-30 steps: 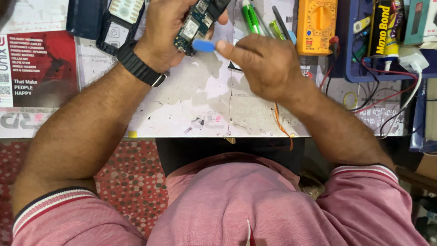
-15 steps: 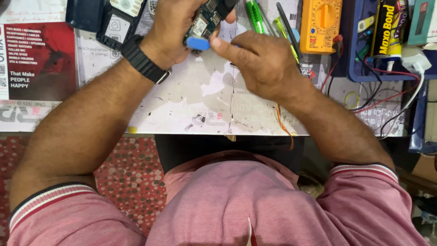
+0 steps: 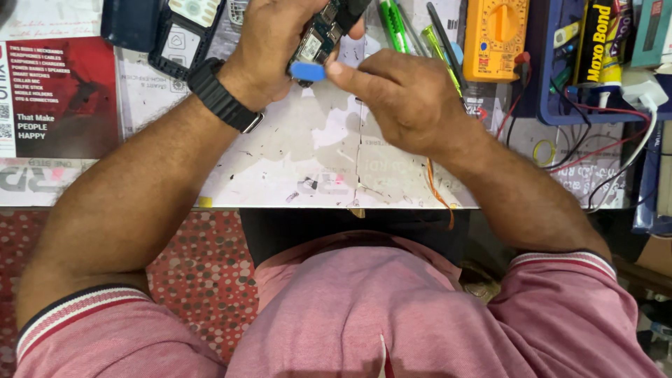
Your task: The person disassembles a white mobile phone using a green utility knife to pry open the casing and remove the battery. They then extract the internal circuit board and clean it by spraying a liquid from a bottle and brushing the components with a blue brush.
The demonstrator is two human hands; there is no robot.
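Over the middle of the desk (image 3: 294, 175), past its near edge, I see both hands meet at one small job. My right hand (image 3: 406, 98) is pinched shut on a small blue pick (image 3: 306, 71), thumb and fingertip pressing it against the lower end of a circuit board (image 3: 318, 38). My left hand (image 3: 269, 45), with a black watch (image 3: 222, 98) on the wrist, is clamped around that board and holds it up off the surface. Farther back, an opened phone shell (image 3: 183, 35) lies at the far left edge, green pens (image 3: 394, 24) sit behind the right hand, and an orange meter (image 3: 495, 29) rests toward the far right, beside a blue tray (image 3: 560, 105) holding glue tubes.
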